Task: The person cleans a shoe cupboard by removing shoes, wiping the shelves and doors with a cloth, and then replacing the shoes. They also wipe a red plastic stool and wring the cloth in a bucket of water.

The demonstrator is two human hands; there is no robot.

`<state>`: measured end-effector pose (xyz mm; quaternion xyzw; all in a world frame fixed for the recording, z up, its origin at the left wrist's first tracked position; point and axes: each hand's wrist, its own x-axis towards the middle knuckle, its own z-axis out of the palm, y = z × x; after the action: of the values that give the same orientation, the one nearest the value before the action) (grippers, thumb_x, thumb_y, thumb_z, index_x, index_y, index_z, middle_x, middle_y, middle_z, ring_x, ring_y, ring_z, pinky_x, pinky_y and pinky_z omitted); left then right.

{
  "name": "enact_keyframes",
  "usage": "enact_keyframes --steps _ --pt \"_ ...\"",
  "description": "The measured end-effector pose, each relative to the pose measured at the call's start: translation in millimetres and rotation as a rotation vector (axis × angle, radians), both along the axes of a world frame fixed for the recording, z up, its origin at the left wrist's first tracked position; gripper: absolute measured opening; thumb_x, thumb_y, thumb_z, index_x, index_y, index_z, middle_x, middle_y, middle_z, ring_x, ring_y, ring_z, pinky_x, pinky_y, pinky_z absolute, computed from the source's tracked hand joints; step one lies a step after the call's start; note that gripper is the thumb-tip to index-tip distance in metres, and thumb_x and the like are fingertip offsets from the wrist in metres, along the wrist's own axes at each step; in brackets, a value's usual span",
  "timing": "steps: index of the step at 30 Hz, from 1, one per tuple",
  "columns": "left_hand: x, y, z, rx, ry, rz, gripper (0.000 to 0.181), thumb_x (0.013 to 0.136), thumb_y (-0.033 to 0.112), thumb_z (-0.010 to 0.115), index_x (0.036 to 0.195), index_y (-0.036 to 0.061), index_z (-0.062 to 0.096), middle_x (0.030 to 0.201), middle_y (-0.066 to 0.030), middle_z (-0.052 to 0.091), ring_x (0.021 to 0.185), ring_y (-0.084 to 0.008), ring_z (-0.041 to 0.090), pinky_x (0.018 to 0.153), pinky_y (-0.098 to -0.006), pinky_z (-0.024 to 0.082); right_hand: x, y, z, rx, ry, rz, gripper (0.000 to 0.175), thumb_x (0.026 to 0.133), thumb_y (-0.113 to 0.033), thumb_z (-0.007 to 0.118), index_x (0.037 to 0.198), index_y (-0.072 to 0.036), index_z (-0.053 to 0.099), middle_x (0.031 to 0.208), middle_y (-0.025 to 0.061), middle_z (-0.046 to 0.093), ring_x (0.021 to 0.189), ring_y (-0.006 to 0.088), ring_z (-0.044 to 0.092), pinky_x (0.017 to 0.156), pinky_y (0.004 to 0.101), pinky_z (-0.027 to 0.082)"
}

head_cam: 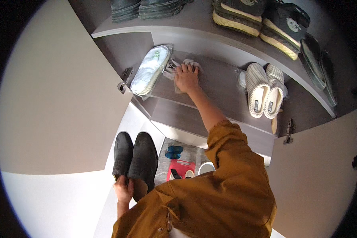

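My left hand point(124, 188) grips a pair of black shoes point(142, 160) by their heel ends, in front of the white wall. My right hand point(187, 78) reaches onto the middle shelf point(217, 83) of a shoe cabinet. Under its fingers lies a crumpled pale cloth point(170, 71) with dark marks; whether the fingers grip it or only press on it is hidden. Left of that hand, white slippers in a clear plastic bag point(150, 70) lean at the shelf's left side. A pair of pale knitted-look slippers point(264, 89) rests at the shelf's right end.
Dark shoes point(151, 9), black thick-soled sneakers point(263, 26) and dark slippers point(318, 65) occupy the upper shelf. Cabinet doors stand open on the left point(62, 98) and right point(312, 172). On the floor are blue slippers point(174, 151), a red board point(181, 166) and a white round container point(206, 168).
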<state>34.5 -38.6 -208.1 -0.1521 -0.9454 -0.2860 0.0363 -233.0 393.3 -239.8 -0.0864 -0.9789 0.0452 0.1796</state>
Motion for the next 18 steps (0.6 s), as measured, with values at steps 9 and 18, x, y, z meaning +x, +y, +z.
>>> enact_keyframes --steps 9,18 --pt "5 2 -16 0.063 -0.014 0.085 0.017 0.076 0.007 0.060 0.067 0.0009 0.047 0.060 -0.0188 0.050 0.055 -0.0393 0.052 0.049 -0.0412 0.040 -76 76 5 -0.130 -0.186 -0.095 0.043 0.093 -0.034 0.033 0.131 -0.018 0.043 0.140 0.0068 0.035 0.130 0.0298 0.031 0.106 0.0593 0.016" --pt "-13 4 -20 0.071 -0.023 0.087 0.020 0.077 0.007 0.060 0.067 0.0011 0.044 0.061 -0.0200 0.049 0.057 -0.0418 0.050 0.050 -0.0438 0.039 19 163 6 -0.125 -0.148 -0.420 0.046 0.092 -0.036 0.040 0.131 -0.012 0.045 0.134 0.0155 0.039 0.125 0.0390 0.033 0.107 0.0542 0.020"
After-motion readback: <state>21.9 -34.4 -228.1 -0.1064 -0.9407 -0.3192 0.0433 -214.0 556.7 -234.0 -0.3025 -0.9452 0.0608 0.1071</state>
